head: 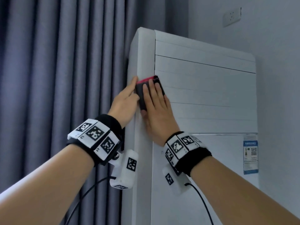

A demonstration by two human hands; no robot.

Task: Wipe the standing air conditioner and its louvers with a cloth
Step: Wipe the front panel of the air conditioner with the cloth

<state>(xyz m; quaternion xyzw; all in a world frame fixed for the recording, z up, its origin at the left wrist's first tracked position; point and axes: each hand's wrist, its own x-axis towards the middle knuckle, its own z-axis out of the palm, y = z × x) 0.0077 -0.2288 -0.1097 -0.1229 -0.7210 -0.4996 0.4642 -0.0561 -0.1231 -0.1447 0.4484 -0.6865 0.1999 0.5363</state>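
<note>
A white standing air conditioner [203, 143] fills the right half of the head view, with horizontal louvers [211, 95] across its upper front. A dark folded cloth with a red edge [140, 91] lies flat on the left end of the louvers, at the unit's front left corner. My right hand [157, 111] presses on the cloth with flat, spread fingers. My left hand [125, 101] rests on the unit's left side panel, its fingertips touching the cloth's left edge.
Grey pleated curtains [56, 78] hang close to the left of the unit. A wall socket [231, 17] sits on the white wall above right. A label sticker [250, 153] is on the lower front panel. Both wrists carry marker bands with cables.
</note>
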